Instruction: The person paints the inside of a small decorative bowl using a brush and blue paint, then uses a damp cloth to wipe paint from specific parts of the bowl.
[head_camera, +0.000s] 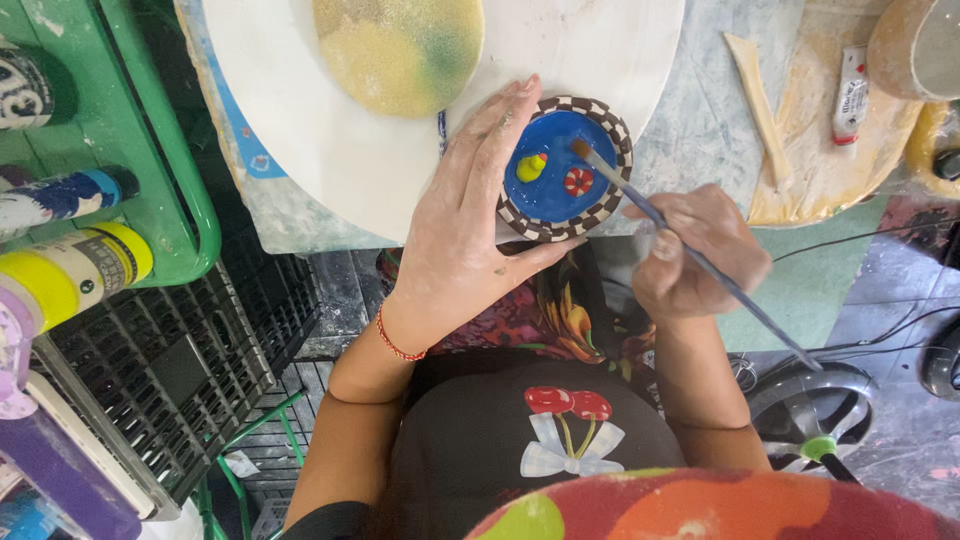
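Observation:
My left hand (462, 215) cups a small round ceramic dish (563, 169) from its left side. The dish has a blue inside, a checkered brown and white rim, a tiny yellow duck and a red flower painted in it. My right hand (693, 250) grips a thin paintbrush (640, 200), whose bristle tip rests at the dish's upper right rim. The dish sits at the near edge of a large white round board (300, 120).
A yellow-green sponge (400, 45) lies on the white board. Paint bottles (70, 270) sit on a green cart at left, above a black crate (180, 380). A wooden tool (760, 100) and a small tube (850, 95) lie on a round bat at right.

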